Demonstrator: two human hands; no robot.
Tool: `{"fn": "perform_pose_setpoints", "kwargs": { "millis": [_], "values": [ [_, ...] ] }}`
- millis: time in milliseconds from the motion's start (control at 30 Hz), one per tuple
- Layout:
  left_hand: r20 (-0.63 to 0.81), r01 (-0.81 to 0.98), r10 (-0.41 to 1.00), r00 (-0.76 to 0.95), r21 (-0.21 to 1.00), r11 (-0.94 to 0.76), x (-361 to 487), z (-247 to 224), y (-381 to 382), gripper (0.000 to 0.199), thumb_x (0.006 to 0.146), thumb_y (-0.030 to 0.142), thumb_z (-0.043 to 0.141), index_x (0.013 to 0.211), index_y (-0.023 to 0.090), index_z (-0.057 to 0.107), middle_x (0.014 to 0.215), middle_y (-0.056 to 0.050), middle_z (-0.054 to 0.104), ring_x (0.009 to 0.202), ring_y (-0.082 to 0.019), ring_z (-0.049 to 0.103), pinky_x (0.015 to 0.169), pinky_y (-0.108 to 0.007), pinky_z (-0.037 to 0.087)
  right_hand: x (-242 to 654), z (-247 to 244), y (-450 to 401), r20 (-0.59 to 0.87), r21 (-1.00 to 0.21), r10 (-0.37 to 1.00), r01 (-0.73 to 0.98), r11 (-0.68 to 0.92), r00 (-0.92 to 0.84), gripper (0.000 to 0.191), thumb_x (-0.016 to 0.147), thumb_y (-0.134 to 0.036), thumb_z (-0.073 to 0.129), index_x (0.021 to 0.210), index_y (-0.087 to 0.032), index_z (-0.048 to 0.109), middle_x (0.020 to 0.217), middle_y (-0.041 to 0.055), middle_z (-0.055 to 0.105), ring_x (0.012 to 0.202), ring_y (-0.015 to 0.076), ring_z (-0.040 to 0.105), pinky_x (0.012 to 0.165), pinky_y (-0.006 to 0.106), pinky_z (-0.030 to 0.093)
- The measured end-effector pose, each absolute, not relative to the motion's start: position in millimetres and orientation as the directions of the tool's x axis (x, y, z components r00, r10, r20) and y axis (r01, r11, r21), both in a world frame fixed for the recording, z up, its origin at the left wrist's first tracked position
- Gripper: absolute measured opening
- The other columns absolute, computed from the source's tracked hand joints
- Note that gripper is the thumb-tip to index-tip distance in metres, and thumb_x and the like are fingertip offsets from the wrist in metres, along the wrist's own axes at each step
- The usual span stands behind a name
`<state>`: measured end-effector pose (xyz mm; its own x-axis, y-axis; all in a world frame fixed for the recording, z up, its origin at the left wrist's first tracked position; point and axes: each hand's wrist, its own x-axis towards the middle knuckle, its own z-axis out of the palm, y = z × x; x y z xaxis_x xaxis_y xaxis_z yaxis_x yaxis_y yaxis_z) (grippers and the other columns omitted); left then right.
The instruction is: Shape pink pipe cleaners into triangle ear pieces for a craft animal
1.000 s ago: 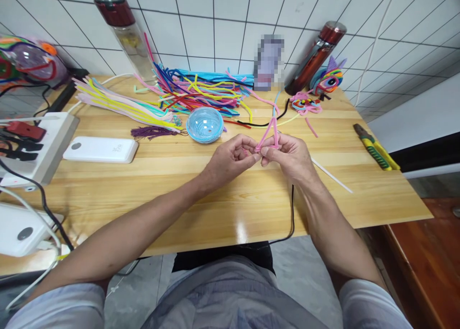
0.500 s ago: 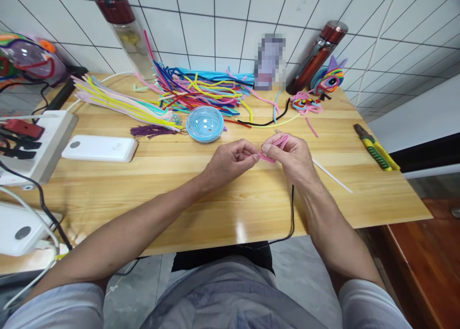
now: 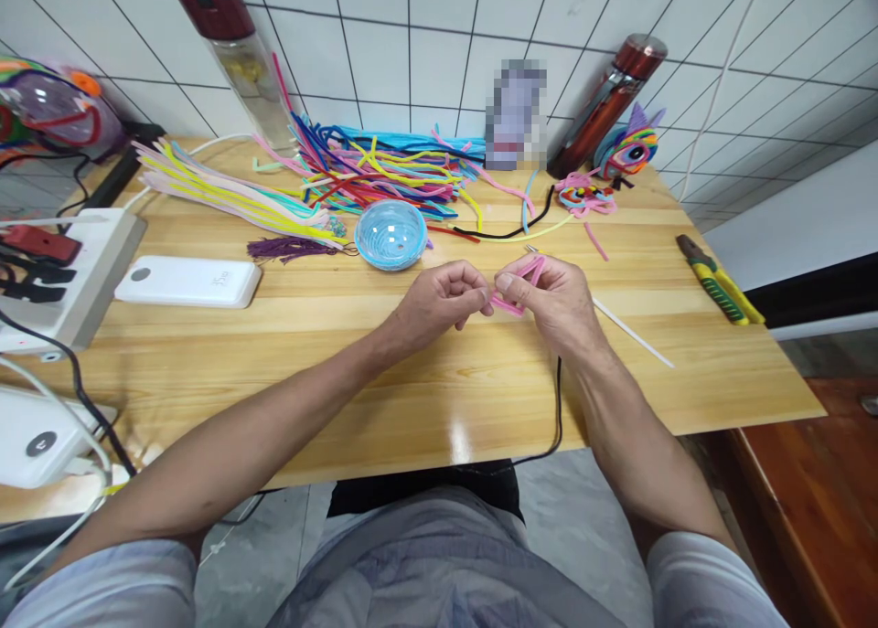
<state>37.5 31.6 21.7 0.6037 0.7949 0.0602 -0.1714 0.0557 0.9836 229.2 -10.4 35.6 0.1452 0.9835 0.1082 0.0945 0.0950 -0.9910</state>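
Note:
A pink pipe cleaner [image 3: 508, 307], bent into a triangle-like loop, is between my two hands above the table. Thumb and fingers of my right hand [image 3: 559, 303] pinch it from the right, hiding part of the loop. At its left corner my left hand [image 3: 447, 301] has thumb and forefinger pressed together, the other fingers curled; the bit between those fingertips is barely visible. Beyond my left hand sits a clear bowl wound with light blue [image 3: 390, 235]. A thin white stick [image 3: 635, 334] pokes out from behind my right wrist.
Colourful pipe cleaners [image 3: 390, 175] lie heaped at the back, beside a paler bundle [image 3: 233, 194]. Pliers [image 3: 720, 281] lie at the right edge. A red flask [image 3: 610, 102] and a bottle [image 3: 237, 70] stand by the wall. A power bank [image 3: 188, 282] and power strip [image 3: 102, 271] are left.
The pink loop has tipped and now shows a more open triangle. My left hand has shifted slightly, its lower fingers a little less tucked. My right hand keeps its pinch.

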Motion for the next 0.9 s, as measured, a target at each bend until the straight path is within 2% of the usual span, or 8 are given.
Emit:
{"fn": "perform_pose_setpoints", "kwargs": {
  "millis": [267, 400, 633, 700, 800, 900],
  "values": [
    [0.044, -0.176, 0.787, 0.616, 0.981, 0.083, 37.4, 18.7, 33.5, 0.019, 0.085, 0.034, 0.076, 0.09, 0.019, 0.065, 0.077, -0.001, 0.077, 0.051, -0.006, 0.05, 0.049, -0.02, 0.04, 228.4, 36.3, -10.3, 0.1, -0.991, 0.983, 0.108, 0.084, 0.153, 0.031, 0.071, -0.047, 0.095, 0.073, -0.021, 0.077, 0.066, -0.0003, 0.069, 0.061, 0.0136, 0.056, 0.058, 0.028, 0.047],
    [0.041, -0.176, 0.776, 0.629, 0.98, 0.091, 37.4, 17.2, 34.7, 0.021, 0.084, 0.035, 0.077, 0.087, 0.019, 0.064, 0.079, -0.003, 0.079, 0.051, -0.006, 0.05, 0.048, -0.02, 0.041, 226.3, 40.0, -11.4, 0.088, -0.99, 0.985, 0.121, 0.071, 0.145, 0.033, 0.07, -0.047, 0.096, 0.071, -0.021, 0.076, 0.065, -0.0009, 0.068, 0.059, 0.0128, 0.054, 0.059, 0.028, 0.047],
    [0.033, -0.157, 0.771, 0.636, 0.984, 0.087, 38.0, 22.1, 30.7, 0.025, 0.082, 0.037, 0.08, 0.088, 0.019, 0.063, 0.079, -0.003, 0.08, 0.052, -0.006, 0.052, 0.048, -0.02, 0.041, 226.7, 36.6, -9.7, 0.057, -0.996, 0.989, 0.072, 0.047, 0.137, 0.038, 0.068, -0.05, 0.098, 0.071, -0.02, 0.074, 0.065, -0.0014, 0.069, 0.058, 0.0122, 0.056, 0.059, 0.028, 0.048],
    [0.029, -0.165, 0.772, 0.635, 0.981, 0.1, 38.9, 22.1, 30.3, 0.027, 0.081, 0.037, 0.082, 0.089, 0.019, 0.064, 0.079, -0.003, 0.08, 0.052, -0.007, 0.052, 0.049, -0.02, 0.042, 228.1, 34.8, -8.3, 0.059, -0.997, 0.991, 0.053, 0.053, 0.124, 0.04, 0.069, -0.052, 0.097, 0.077, -0.021, 0.074, 0.067, -0.0019, 0.069, 0.059, 0.0124, 0.058, 0.06, 0.028, 0.049],
    [-0.001, -0.211, 0.808, 0.59, 0.965, 0.156, 40.2, 20.3, 32.5, 0.026, 0.081, 0.036, 0.081, 0.086, 0.019, 0.062, 0.079, -0.003, 0.08, 0.047, -0.006, 0.05, 0.048, -0.021, 0.039, 230.7, 33.9, -8.2, 0.141, -0.99, 0.981, 0.049, 0.136, 0.131, 0.042, 0.076, -0.055, 0.092, 0.098, -0.024, 0.074, 0.079, -0.0015, 0.074, 0.065, 0.0143, 0.064, 0.063, 0.029, 0.054],
    [-0.064, -0.278, 0.874, 0.481, 0.935, 0.222, 41.3, 20.8, 35.7, 0.026, 0.081, 0.038, 0.079, 0.083, 0.019, 0.06, 0.077, -0.003, 0.079, 0.044, -0.004, 0.047, 0.046, -0.02, 0.033, 232.9, 34.5, -11.6, 0.38, -0.917, 0.904, 0.206, 0.34, 0.198, 0.042, 0.082, -0.049, 0.089, 0.111, -0.027, 0.069, 0.093, 0.0007, 0.077, 0.075, 0.0166, 0.07, 0.072, 0.032, 0.058]
  ]
}}
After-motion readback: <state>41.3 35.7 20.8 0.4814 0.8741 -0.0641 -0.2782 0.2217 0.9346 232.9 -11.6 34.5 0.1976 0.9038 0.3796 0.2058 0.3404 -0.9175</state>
